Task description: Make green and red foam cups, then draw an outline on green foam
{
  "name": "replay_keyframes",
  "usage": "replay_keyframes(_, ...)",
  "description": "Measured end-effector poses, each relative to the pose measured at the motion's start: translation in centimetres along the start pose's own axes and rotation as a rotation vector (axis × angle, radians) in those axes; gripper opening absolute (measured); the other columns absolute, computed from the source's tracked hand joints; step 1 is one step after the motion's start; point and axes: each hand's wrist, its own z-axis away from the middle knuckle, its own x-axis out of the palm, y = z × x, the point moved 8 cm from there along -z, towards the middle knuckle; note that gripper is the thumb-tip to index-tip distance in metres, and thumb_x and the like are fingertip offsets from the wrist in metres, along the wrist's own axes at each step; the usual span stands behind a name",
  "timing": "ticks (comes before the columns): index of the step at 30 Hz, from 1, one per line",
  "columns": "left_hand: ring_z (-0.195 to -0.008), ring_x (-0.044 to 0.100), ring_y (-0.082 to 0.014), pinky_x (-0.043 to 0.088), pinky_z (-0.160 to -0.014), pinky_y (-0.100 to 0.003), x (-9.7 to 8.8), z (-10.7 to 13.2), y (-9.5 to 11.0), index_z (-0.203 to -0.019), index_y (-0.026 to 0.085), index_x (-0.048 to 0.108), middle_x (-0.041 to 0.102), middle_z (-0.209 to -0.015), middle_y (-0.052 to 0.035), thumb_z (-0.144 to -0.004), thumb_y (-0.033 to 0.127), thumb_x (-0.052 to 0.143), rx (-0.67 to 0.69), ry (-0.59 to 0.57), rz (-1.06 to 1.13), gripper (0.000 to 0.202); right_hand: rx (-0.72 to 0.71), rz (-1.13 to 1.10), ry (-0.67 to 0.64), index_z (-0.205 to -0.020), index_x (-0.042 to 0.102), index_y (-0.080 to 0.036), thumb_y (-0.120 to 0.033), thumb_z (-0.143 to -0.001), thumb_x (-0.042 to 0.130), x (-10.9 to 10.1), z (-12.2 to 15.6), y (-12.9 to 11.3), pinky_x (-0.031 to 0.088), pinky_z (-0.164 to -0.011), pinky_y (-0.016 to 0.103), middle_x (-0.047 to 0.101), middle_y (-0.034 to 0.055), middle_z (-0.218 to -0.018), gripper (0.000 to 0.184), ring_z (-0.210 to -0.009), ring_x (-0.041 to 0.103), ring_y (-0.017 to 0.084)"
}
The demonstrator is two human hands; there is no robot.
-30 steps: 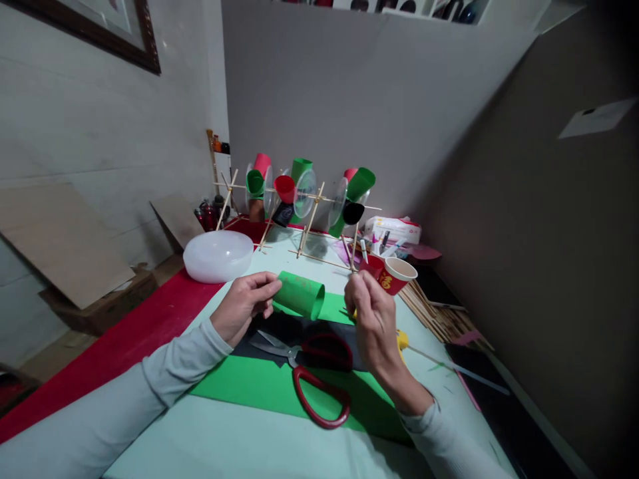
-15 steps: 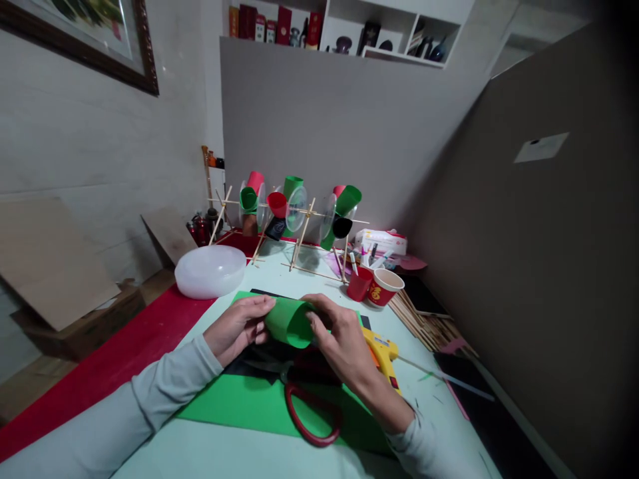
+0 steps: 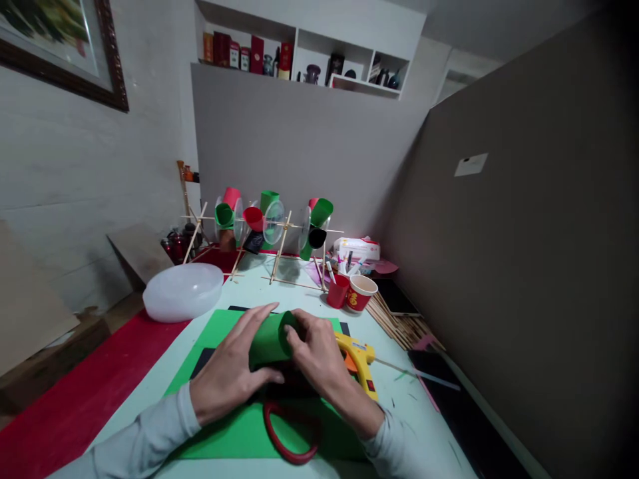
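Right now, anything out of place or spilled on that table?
Minor mess: thin green scraps lie loose on the pale tabletop, right of the yellow glue gun, like stray offcuts. No spill or damage visible.

"福" (image 3: 352, 299) on paper cup (image 3: 361, 300); gold

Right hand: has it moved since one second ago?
Yes, leftward: the right hand covered much of the yellow glue gun then; now it sits left of it, at the open end of the green tube.
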Motion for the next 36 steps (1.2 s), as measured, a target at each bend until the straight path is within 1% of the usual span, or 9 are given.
replay_keyframes(3,-0.136,0.048,-0.0343,0.034,-0.116,-0.050,0.3,-0.1,-0.4,-0.138,0.024,0.050,0.056,-0.144,-0.0096,-0.071,0.024,0.077,-0.022,-0.005,-0.018,0.073,-0.037,-0.032,0.050,-0.104,0.066,-0.015,-0.029,-0.098,0.060,-0.3,0.3,-0.8,0.055,-0.070,0.032,0.067,0.0006,-0.083,0.016,-0.074,0.065,0.016)
replay_keyframes(5,-0.127,0.054,-0.0354,0.037,-0.111,-0.052,-0.2,-0.4,-0.8,-0.133,0.022,0.051,0.060,-0.137,-0.0107,-0.074,0.032,0.076,-0.043,0.014,-0.011,0.065,-0.076,-0.066,0.113,-0.110,0.064,-0.015,-0.026,-0.099,0.057,-1.1,0.4,-1.4,0.053,-0.077,0.034,0.070,0.0045,-0.091,0.017,-0.083,0.065,0.018)
replay_keyframes(9,-0.112,0.062,-0.0318,0.047,-0.100,-0.045,-0.9,-0.9,-1.3,-0.127,0.021,0.051,0.065,-0.122,-0.0085,-0.076,0.040,0.076,-0.077,0.028,0.065,0.060,-0.204,-0.106,0.198,-0.110,0.063,-0.015,-0.027,-0.098,0.057,-2.5,0.6,-2.8,0.049,-0.083,0.033,0.069,0.0087,-0.103,0.018,-0.090,0.062,0.020)
replay_keyframes(13,-0.103,0.064,-0.0273,0.052,-0.090,-0.036,-0.9,-1.1,-1.1,-0.116,0.019,0.056,0.069,-0.109,-0.0055,-0.074,0.043,0.075,-0.080,0.023,0.156,0.052,-0.360,-0.097,0.100,-0.103,0.066,-0.018,-0.028,-0.095,0.062,-1.6,0.9,-3.9,0.048,-0.076,0.028,0.069,0.0055,-0.094,0.013,-0.082,0.061,0.018)
replay_keyframes(16,-0.096,0.064,-0.0248,0.052,-0.085,-0.032,-0.9,-1.1,-0.7,-0.106,0.018,0.061,0.070,-0.102,-0.0036,-0.071,0.039,0.077,-0.085,0.008,0.194,0.044,-0.394,-0.060,0.033,-0.091,0.067,-0.018,-0.023,-0.096,0.061,-0.7,1.0,-3.8,0.046,-0.066,0.025,0.065,0.0026,-0.082,0.009,-0.071,0.059,0.015)
replay_keyframes(22,-0.096,0.064,-0.0219,0.052,-0.087,-0.031,-0.9,-1.1,-0.8,-0.110,0.020,0.063,0.070,-0.103,-0.0015,-0.069,0.037,0.079,-0.116,0.013,0.232,0.047,-0.361,0.034,0.034,-0.082,0.062,-0.018,-0.019,-0.094,0.064,-0.5,0.7,-3.4,0.043,-0.063,0.024,0.062,0.0001,-0.077,0.012,-0.068,0.056,0.013)
replay_keyframes(28,-0.098,0.061,-0.0238,0.052,-0.078,-0.034,-2.2,-1.6,-3.6,-0.126,0.017,0.052,0.064,-0.099,-0.0036,-0.067,0.033,0.080,-0.168,0.153,0.226,0.067,-0.219,0.266,0.010,-0.089,0.064,-0.015,-0.027,-0.100,0.059,-0.9,-0.4,-1.4,0.054,-0.069,0.029,0.065,-0.0003,-0.083,0.018,-0.073,0.063,0.013)
replay_keyframes(32,-0.070,0.057,-0.0163,0.050,-0.070,-0.033,-3.8,-1.8,-4.7,-0.122,0.017,0.053,0.055,-0.076,0.0042,-0.079,0.025,0.074,-0.136,0.247,0.206,0.048,-0.116,0.461,-0.098,-0.105,0.067,-0.015,-0.032,-0.100,0.061,-1.0,-1.3,0.0,0.059,-0.077,0.035,0.070,0.0038,-0.100,0.018,-0.086,0.068,0.016)
replay_keyframes(36,-0.064,0.054,-0.0136,0.050,-0.066,-0.030,-4.0,-1.8,-4.5,-0.111,0.017,0.061,0.055,-0.073,0.0050,-0.087,0.026,0.072,-0.121,0.250,0.206,0.028,-0.070,0.614,-0.229,-0.114,0.066,-0.016,-0.032,-0.099,0.062,0.0,-1.7,0.7,0.059,-0.081,0.038,0.069,0.0061,-0.110,0.023,-0.094,0.069,0.019)
